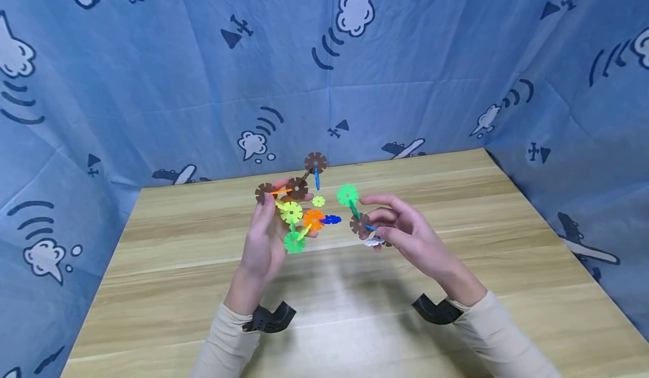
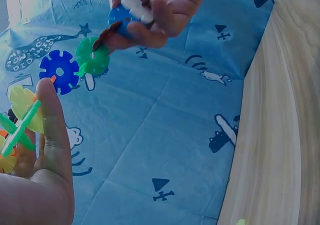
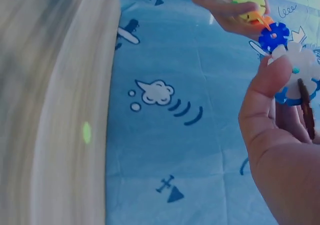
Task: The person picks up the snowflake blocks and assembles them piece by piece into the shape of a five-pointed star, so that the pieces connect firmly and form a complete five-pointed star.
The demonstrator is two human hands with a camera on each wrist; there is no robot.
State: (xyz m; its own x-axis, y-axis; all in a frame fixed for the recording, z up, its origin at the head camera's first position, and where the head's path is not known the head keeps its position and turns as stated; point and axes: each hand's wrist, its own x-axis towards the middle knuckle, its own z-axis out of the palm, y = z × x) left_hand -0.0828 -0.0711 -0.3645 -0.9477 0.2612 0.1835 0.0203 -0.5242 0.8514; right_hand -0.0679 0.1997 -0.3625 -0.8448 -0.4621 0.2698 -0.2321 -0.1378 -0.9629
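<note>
My left hand (image 1: 263, 243) holds a chain of slotted snowflake discs (image 1: 291, 213), the thumb against a brown disc. Brown, orange, yellow and green discs make up this chain, and a dark blue disc (image 2: 59, 72) sticks out at its right end. My right hand (image 1: 413, 231) pinches a shorter chain of snowflake discs (image 1: 360, 225) between thumb and fingers. Its green disc (image 1: 347, 195) points up and left; brown, blue and white discs (image 3: 295, 67) sit by the fingers. In the head view a gap separates the two chains. Fingers hide part of both.
A loose yellow-green disc (image 1: 318, 201) lies on the wooden table (image 1: 167, 254) beyond the hands. Blue patterned cloth (image 1: 284, 85) hangs behind the table and along both sides. Each wrist wears a black band mount (image 1: 274, 317).
</note>
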